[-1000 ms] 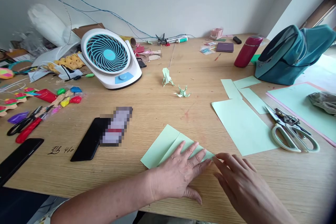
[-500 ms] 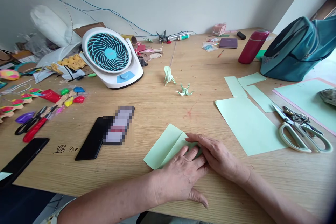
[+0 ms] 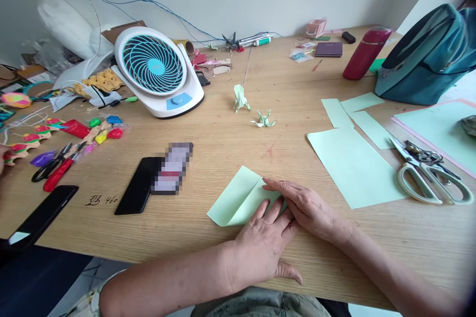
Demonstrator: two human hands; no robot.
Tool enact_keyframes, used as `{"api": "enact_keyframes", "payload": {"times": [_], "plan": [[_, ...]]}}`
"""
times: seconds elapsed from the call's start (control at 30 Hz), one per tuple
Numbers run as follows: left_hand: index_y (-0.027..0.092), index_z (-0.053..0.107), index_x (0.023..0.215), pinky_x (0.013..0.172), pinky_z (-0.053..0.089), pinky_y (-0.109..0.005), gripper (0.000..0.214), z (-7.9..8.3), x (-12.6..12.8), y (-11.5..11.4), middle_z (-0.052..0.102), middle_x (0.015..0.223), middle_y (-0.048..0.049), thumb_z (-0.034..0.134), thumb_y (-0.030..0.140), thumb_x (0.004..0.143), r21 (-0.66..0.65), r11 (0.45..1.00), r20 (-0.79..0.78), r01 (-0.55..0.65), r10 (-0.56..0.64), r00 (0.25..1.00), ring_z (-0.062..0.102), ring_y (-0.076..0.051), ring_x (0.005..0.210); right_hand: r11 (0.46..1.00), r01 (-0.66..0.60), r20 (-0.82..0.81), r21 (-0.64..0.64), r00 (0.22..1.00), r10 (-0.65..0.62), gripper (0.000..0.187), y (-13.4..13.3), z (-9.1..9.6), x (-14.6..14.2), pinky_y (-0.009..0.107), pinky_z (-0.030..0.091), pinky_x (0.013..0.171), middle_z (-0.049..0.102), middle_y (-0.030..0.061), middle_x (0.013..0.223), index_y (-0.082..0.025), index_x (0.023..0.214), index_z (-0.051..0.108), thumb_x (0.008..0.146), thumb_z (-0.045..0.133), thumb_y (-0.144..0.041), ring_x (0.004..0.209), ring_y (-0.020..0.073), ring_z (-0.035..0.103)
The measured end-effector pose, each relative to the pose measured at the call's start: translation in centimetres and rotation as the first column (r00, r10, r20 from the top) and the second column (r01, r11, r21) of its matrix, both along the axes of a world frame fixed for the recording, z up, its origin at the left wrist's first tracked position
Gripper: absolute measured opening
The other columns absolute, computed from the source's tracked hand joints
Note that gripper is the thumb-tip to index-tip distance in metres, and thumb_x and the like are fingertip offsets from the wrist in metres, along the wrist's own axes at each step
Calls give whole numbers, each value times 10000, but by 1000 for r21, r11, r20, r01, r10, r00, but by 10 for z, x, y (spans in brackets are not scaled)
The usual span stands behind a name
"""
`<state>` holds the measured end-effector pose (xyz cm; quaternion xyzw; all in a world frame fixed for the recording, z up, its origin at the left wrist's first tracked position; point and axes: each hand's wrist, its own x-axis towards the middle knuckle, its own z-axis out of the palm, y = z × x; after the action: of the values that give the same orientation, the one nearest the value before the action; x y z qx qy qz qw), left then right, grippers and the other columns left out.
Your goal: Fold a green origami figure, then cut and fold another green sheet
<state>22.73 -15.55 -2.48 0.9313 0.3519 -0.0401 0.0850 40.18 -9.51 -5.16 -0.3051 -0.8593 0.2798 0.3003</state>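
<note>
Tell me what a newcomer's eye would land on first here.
Most likely the white and turquoise fan, standing toward the back left of the table. Next would come the left hand and right hand, laid close together over the folded green paper near the front edge. The red flask and teal bag stand out at back right.

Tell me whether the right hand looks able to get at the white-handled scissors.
Likely yes: the right hand rests at the folded paper, and only bare tabletop and a flat green sheet seem to lie between it and the white-handled scissors.
</note>
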Motion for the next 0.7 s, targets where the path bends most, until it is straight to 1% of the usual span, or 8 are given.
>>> {"api": "enact_keyframes", "payload": {"times": [0.17, 0.4, 0.6, 0.7], "plan": [[80, 333, 1502, 1178, 201, -524, 1028, 2, 7, -7, 387, 1542, -160, 448, 808, 784, 35, 999, -33, -40, 42, 999, 243, -361, 1450, 1000, -1, 13, 10, 1000, 1, 562, 1, -2, 1, 373, 557, 962, 670, 101, 1279, -217, 1475, 408, 938, 370, -56, 1169, 193, 642], [52, 285, 1519, 1189, 172, -530, 1090, 2, 7, -16, 312, 1577, -193, 342, 850, 779, 74, 995, -76, -73, 79, 994, 212, -351, 1475, 999, 4, -4, 40, 1000, -4, 564, 1, -6, 0, 385, 562, 954, 677, 102, 1264, -231, 1485, 395, 947, 368, -64, 1156, 193, 648], [36, 328, 1499, 1172, 194, -539, 1115, -1, 4, -25, 329, 1561, -217, 198, 871, 773, 114, 988, -88, -108, 119, 989, 250, -345, 1465, 999, -9, 6, 31, 1000, 9, 658, 1, -6, 0, 398, 562, 952, 674, 96, 1269, -244, 1503, 367, 887, 373, -14, 1161, 201, 645], [40, 353, 1490, 1163, 205, -543, 1074, 1, 3, -29, 339, 1559, -207, 154, 846, 809, 118, 985, -84, -129, 139, 987, 268, -345, 1461, 1000, -11, 9, 27, 1000, 11, 709, 1, -5, 0, 409, 557, 960, 671, 93, 1277, -249, 1504, 368, 845, 375, 14, 1174, 206, 639]]}}
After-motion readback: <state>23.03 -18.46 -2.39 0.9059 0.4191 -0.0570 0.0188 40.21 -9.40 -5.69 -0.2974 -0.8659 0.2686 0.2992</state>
